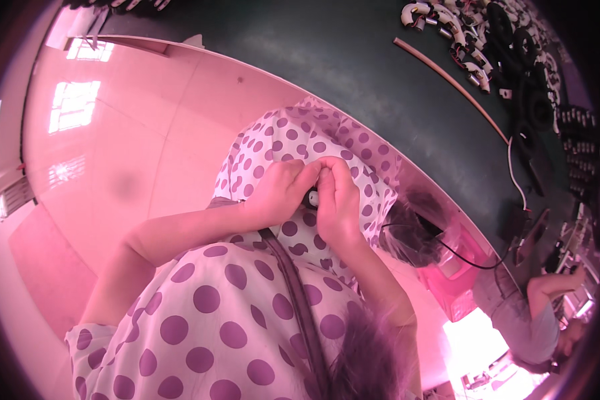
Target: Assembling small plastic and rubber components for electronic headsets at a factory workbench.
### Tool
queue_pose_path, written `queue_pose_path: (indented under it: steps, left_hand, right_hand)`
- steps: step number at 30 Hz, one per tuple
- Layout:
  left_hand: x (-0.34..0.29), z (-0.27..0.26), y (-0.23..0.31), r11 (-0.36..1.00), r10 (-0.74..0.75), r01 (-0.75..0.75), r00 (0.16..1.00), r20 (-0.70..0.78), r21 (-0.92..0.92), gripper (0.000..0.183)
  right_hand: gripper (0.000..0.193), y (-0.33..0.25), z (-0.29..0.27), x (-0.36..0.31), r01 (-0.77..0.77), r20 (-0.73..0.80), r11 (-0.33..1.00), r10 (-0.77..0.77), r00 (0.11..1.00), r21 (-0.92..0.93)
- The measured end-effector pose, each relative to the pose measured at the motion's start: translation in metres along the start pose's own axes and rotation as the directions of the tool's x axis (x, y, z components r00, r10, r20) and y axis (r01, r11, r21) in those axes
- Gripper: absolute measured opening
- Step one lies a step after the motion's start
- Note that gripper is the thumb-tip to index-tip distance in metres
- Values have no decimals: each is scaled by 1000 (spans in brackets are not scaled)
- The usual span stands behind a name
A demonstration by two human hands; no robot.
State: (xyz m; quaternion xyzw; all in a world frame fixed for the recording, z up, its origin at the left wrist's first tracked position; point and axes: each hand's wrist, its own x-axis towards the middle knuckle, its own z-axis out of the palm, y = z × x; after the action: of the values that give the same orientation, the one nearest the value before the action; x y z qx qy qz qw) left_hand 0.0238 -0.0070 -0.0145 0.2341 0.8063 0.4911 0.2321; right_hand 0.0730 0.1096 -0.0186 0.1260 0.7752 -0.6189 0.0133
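Note:
Over the lap of a polka-dot garment (200, 360), my two hands meet with fingertips touching. My left hand (279, 193) is closed, its thumb and fingers pinched toward the right. My right hand (339, 203) is closed too, fingers curled and thumb against the left fingertips. Between the palms shows a small black piece with a light grey rounded end (313, 198); the fingers hide most of it, and its kind cannot be told. A dark strap (293, 287) runs down the garment below the hands.
A dark green table (327, 60) lies ahead, its edge slanting down to the right. White curved parts with metal ends (447, 23), black rings (540, 110) and a thin tan strip (453, 83) lie on it. A pink stool (457, 280) and another person (520, 313) are at right.

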Motion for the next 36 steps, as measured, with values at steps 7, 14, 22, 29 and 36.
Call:
queue_pose_path:
  steps: [7,14,22,29,36]
  left_hand:
    - [14,-18,13,695,-410,403,902,133,-595,50]
    - [2,-7,3,523,-423,433,880,218,-735,45]
    - [-19,-14,-6,789,-384,442,897,219,-427,33]
    - [-31,-9,-18,995,37,-31,997,63,-95,19]
    - [-28,-9,-18,996,47,-40,995,85,-80,16]
  right_hand:
    - [32,-20,-18,11,-285,117,665,286,951,691]
    - [23,-8,-7,7,-427,182,530,452,873,733]
    - [17,3,4,-5,-524,212,691,488,847,498]
    - [16,-2,1,-10,-517,244,741,456,856,427]
    - [14,-5,5,-14,-399,103,886,385,917,238]
